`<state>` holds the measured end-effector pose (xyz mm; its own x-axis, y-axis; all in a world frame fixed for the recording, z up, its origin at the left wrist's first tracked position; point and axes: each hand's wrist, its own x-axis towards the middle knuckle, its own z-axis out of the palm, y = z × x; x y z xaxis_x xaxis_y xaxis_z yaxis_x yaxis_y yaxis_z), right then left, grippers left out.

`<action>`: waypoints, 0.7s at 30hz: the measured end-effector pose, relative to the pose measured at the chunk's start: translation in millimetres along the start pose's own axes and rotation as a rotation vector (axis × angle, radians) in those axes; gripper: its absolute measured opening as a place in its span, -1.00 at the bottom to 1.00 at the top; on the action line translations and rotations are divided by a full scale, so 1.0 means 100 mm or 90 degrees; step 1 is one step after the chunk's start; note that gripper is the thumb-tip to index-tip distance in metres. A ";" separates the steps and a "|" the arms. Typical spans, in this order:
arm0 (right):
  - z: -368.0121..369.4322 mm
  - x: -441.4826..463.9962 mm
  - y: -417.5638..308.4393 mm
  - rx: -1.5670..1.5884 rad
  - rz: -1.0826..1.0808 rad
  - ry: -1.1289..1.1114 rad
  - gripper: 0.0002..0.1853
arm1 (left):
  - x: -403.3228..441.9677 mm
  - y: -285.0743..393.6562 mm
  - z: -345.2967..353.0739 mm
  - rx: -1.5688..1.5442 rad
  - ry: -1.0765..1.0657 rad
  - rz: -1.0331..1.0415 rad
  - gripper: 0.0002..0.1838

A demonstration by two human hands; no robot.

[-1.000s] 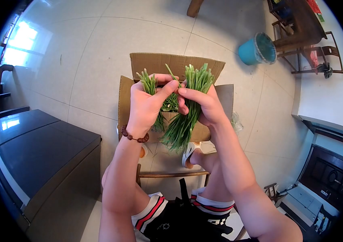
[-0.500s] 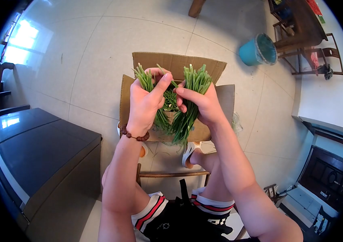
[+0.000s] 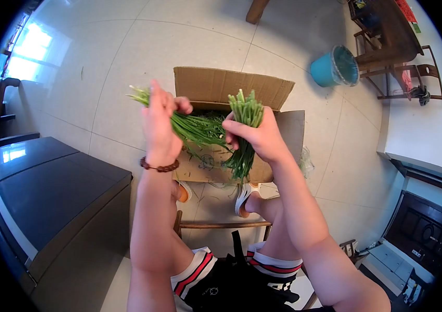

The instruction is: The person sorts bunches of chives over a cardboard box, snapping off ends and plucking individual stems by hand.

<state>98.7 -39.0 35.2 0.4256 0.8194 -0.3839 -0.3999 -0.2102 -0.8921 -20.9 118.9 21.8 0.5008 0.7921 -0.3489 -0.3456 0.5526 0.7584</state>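
Observation:
Over an opened cardboard box (image 3: 234, 86), both of my hands hold bunches of long green chives. In my left hand (image 3: 162, 127), which wears a brown bead bracelet (image 3: 159, 165), one bunch of chives (image 3: 200, 130) lies nearly sideways. Its pale cut ends stick out to the left, and its leaves trail right toward the other bunch. Some of this hand's fingers are straightened and slightly blurred. My right hand (image 3: 265, 136) is wrapped round a thicker, upright bunch of chives (image 3: 245, 112), ends up and leaf tips hanging down. More greens lie inside the box, partly hidden.
A blue bucket (image 3: 330, 67) with a plastic liner stands on the tiled floor at the upper right, beside dark wooden furniture (image 3: 392, 36). To the left is a dark, shiny-topped cabinet (image 3: 39, 182). Clear plastic (image 3: 306, 161) lies right of the box. My feet are just below it.
My left hand has moved left and turned, swinging its chives from upright to nearly sideways. The stalk pinched between both hands no longer shows there. My right hand has stayed almost in place.

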 end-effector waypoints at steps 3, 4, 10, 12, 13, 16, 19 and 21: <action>-0.11 -0.02 -0.02 0.082 -0.014 -0.007 -0.83 | 0.03 0.12 -0.15 -0.075 -0.082 -0.041 -0.52; -0.11 -0.03 -0.04 0.122 -0.011 -0.019 -0.83 | -0.04 0.12 -0.09 0.007 -0.090 -0.062 -0.58; -0.03 -0.04 -0.02 0.224 0.010 -0.142 -0.80 | -0.29 -0.12 0.23 0.151 -0.241 -0.116 -0.78; -0.01 -0.04 -0.03 0.229 0.012 -0.137 -0.77 | -0.31 -0.05 0.25 0.135 -0.261 -0.125 -0.77; 0.01 -0.05 -0.05 0.235 0.014 -0.134 -0.73 | -0.31 -0.02 0.26 0.120 -0.279 -0.134 -0.76; 0.02 -0.07 -0.12 0.218 0.003 -0.132 -0.56 | -0.25 -0.08 0.21 0.225 -0.231 -0.097 -0.78; -0.02 -0.06 -0.07 0.200 0.010 -0.100 -0.67 | -0.29 -0.04 0.25 0.229 -0.236 -0.094 -0.79; -0.04 -0.06 -0.05 0.196 0.016 -0.081 -0.80 | -0.31 -0.05 0.28 0.183 -0.254 -0.107 -0.80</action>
<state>101.1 -44.8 41.5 0.3154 0.8802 -0.3548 -0.6439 -0.0761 -0.7613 -12.6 84.7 43.8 0.8131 0.5079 -0.2844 -0.0309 0.5255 0.8502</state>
